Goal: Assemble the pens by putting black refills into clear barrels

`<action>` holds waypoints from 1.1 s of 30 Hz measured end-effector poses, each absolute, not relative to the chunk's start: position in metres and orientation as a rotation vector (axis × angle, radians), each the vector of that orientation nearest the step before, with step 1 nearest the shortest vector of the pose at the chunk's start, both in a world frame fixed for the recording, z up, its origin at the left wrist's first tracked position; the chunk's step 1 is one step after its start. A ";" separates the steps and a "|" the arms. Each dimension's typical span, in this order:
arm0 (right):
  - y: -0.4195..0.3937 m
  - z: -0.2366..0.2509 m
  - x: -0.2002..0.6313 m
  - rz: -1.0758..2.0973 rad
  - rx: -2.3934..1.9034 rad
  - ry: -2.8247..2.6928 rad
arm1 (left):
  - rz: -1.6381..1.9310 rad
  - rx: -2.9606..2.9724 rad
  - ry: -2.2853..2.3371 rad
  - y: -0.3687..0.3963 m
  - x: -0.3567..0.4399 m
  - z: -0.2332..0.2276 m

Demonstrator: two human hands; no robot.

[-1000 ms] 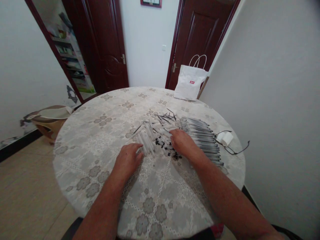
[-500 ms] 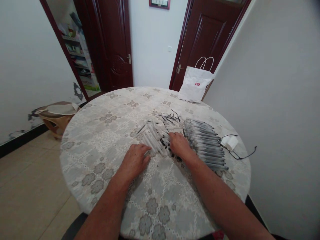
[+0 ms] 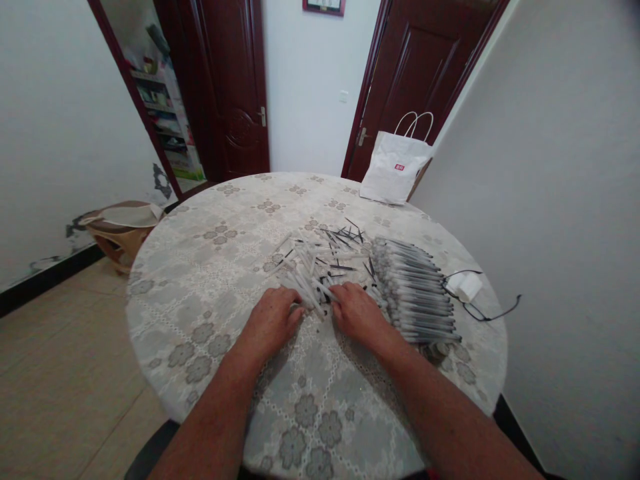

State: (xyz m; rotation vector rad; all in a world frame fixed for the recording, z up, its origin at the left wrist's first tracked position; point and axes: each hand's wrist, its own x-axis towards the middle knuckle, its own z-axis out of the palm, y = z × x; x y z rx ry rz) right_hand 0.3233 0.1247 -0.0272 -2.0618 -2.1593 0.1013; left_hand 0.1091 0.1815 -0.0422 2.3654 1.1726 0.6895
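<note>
Centre frame: right hand (image 3: pixel 357 312) pinches a pen barrel (image 3: pixel 324 289), left hand (image 3: pixel 273 319) grip unclear; loose barrels (image 3: pixel 305 268) could roll if nudged.

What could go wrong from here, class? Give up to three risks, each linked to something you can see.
1. The pale tubes lie loose and crossed near the left hand; a nudge might roll or scatter them.
2. The row of pens lies close to the right hand, so a sideways sweep could disturb it.
3. The glasses sit near the edge of the table and could get knocked off.
</note>
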 end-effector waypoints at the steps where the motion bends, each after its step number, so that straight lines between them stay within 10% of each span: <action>1: 0.123 -0.027 0.325 0.124 -2.052 -2.161 | 0.676 2.374 1.196 0.182 0.109 -0.043; 33: 0.139 -0.034 0.357 0.429 -1.702 -1.379 | 0.847 2.264 1.267 0.180 0.113 -0.033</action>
